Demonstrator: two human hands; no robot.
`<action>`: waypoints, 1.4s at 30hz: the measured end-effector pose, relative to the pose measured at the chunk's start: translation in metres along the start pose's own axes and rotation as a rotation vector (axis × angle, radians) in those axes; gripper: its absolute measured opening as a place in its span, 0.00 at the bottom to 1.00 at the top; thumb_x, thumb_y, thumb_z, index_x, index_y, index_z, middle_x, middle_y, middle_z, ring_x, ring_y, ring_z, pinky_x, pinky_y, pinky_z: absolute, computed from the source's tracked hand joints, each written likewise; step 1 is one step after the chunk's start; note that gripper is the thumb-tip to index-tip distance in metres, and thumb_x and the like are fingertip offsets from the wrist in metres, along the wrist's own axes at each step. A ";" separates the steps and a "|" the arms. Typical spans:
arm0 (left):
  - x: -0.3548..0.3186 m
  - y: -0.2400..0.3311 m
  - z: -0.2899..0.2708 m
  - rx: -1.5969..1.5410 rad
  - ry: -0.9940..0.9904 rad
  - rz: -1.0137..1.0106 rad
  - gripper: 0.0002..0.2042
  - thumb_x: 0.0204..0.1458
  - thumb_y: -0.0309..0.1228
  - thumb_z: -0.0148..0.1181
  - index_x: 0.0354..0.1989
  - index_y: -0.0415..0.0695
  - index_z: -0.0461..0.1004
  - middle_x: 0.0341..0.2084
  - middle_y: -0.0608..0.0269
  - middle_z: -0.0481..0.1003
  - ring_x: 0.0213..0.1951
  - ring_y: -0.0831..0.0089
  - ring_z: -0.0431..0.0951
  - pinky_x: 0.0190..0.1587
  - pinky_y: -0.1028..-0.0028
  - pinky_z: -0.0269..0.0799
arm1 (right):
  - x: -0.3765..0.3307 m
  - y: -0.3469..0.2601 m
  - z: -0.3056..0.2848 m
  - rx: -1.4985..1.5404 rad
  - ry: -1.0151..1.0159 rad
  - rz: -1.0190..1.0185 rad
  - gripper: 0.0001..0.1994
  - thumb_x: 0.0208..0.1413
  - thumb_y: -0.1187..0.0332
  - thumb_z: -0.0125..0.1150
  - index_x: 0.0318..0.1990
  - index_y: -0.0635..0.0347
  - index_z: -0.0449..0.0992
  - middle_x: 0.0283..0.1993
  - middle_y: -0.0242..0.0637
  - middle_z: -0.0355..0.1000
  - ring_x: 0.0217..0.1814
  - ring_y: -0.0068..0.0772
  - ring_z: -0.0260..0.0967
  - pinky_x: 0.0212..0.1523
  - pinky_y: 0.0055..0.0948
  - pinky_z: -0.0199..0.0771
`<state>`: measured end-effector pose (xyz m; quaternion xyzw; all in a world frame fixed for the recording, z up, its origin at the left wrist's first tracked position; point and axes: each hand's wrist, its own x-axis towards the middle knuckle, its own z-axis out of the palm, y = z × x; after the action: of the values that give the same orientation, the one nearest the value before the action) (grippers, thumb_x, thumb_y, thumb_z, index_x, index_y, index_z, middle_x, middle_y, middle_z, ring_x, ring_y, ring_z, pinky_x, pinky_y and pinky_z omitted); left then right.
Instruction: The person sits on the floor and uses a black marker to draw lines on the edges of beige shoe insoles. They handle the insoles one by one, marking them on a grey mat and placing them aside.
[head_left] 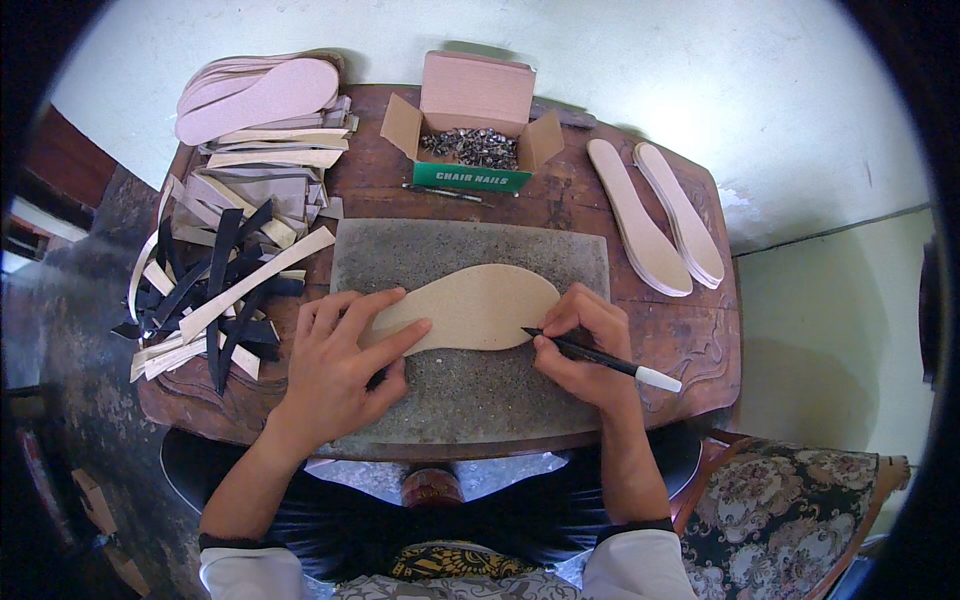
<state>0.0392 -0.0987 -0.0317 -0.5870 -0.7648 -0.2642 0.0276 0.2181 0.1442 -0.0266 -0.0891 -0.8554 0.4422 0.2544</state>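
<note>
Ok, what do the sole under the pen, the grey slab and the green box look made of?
Sole: matte beige, maybe fibreboard or leather, judging by its even, fine-grained face.
Slab: dull and rough, probably stone or concrete, given the speckled, pitted surface.
Box: likely cardboard, coloured green outside, shown by thin, bare brownish folding flaps.

pale wall (680,70), wooden table (560,195), floral chair (780,510); floor (90,380) perhaps concrete.

A beige insole (470,307) was laid flat crosswise on a grey slab (480,405), its broader end turned right; over that end a black marker pen (595,354), white at its rear, was held aslant.
</note>
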 end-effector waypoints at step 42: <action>-0.001 0.000 0.000 0.006 -0.017 -0.004 0.26 0.42 0.31 0.67 0.55 0.59 0.82 0.60 0.61 0.74 0.55 0.57 0.71 0.57 0.58 0.64 | 0.001 0.009 -0.005 0.046 -0.097 0.043 0.10 0.41 0.78 0.67 0.28 0.63 0.69 0.29 0.35 0.70 0.30 0.28 0.71 0.32 0.26 0.69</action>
<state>0.0393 -0.0996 -0.0321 -0.5874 -0.7670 -0.2570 0.0222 0.2196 0.1535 -0.0306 -0.0800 -0.8541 0.4711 0.2053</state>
